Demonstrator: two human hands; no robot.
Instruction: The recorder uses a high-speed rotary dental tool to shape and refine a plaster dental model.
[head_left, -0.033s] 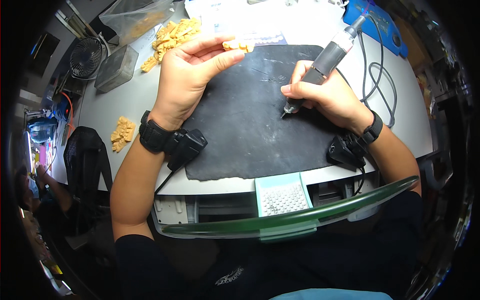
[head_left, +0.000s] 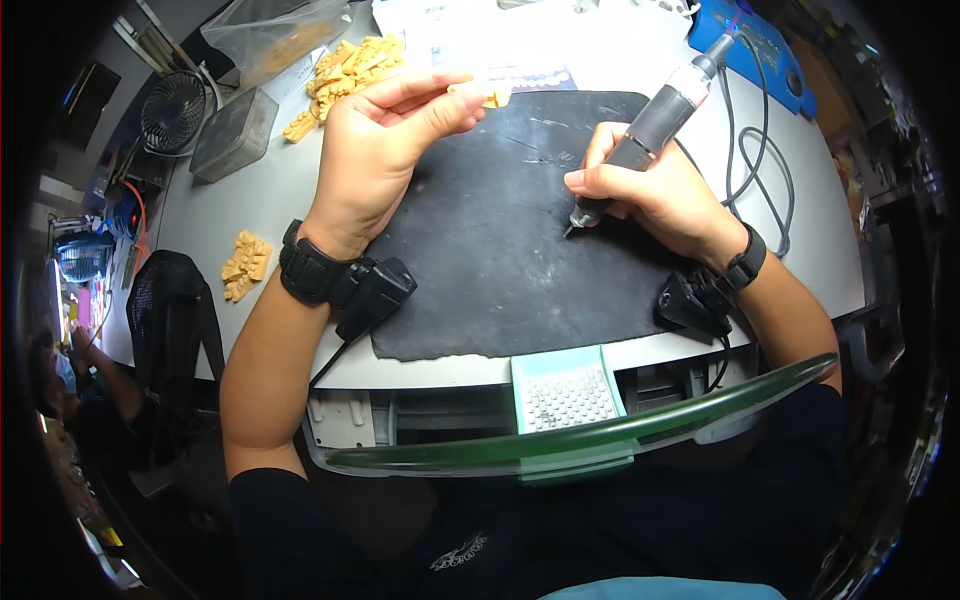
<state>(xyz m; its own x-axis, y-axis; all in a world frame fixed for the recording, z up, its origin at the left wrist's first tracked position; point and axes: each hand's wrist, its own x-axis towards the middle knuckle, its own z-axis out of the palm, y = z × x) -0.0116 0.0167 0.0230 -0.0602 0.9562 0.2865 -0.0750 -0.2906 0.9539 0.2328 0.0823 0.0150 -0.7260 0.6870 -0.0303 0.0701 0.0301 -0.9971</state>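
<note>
My left hand (head_left: pixel 375 150) is raised over the far left part of a black mat (head_left: pixel 480 260). Its thumb and fingertips pinch a small yellow dental model piece (head_left: pixel 497 98), mostly hidden behind the thumb. In my right hand (head_left: pixel 660 195) is a grey rotary handpiece (head_left: pixel 655 125), gripped like a pen. The thin bit slants down toward the mat, away from the model piece; whether it touches the mat I cannot tell. A heap of similar yellow model pieces (head_left: pixel 358 68) lies beyond my left hand. Another yellow model (head_left: pixel 246 266) rests left of my forearm.
A blue control box (head_left: pixel 752 60) stands far right, with a looped black cable (head_left: pixel 788 215). A grey box (head_left: pixel 233 138), a clear bag (head_left: pixel 270 45) and a small fan (head_left: pixel 172 112) are far left. A curved green-edged shield (head_left: pixel 580 440) crosses before me, over a pale green tray (head_left: pixel 517 390).
My left thumb has shifted slightly up and left, and less of the yellow model piece shows. The right hand and handpiece are practically where they were.
</note>
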